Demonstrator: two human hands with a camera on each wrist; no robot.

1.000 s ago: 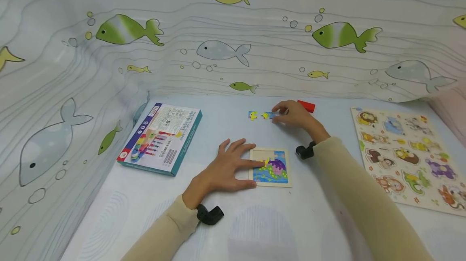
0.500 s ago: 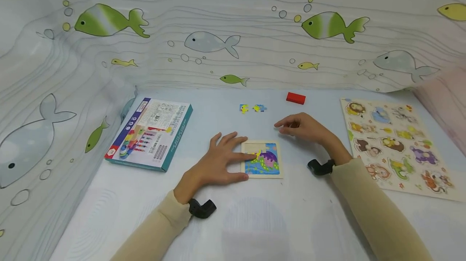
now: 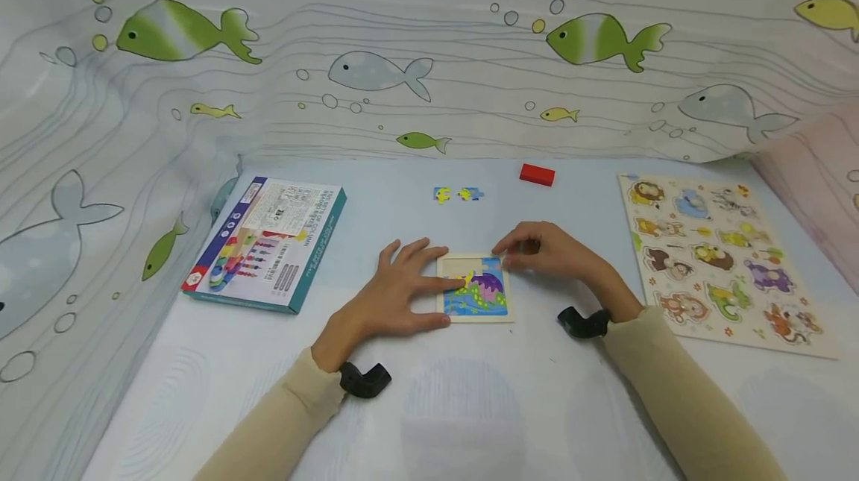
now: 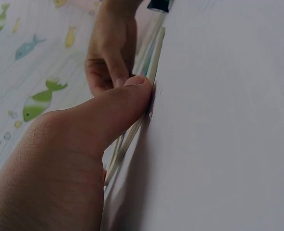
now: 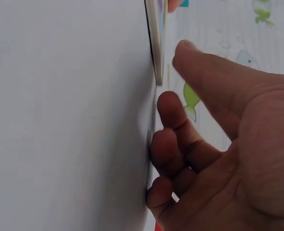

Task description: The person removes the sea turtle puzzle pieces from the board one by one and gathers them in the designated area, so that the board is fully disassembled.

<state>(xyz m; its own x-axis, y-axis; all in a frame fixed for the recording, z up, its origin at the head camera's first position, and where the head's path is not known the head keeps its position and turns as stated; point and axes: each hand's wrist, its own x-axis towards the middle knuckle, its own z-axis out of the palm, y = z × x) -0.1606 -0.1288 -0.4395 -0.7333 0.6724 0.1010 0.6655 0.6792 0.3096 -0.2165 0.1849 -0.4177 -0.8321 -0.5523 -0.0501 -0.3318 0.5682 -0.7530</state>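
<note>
- While the left hand [image 3: 397, 291] lay on the puzzle [image 3: 485, 293], its grip was spread wide.
- I saw the right hand [image 3: 552, 251] beside the puzzle's corner, grip parted.

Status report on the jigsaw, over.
Left hand on framed jigsaw, forefinger over picture. Right hand empty, at far-right corner. Two loose pieces beyond; gap unfilled.

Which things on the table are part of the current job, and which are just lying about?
In the job:
- framed puzzle, left hand on it, right hand by its corner
- loose blue-and-yellow pieces, likely

Just lying about:
- boxed toy
- red block
- animal board
</note>
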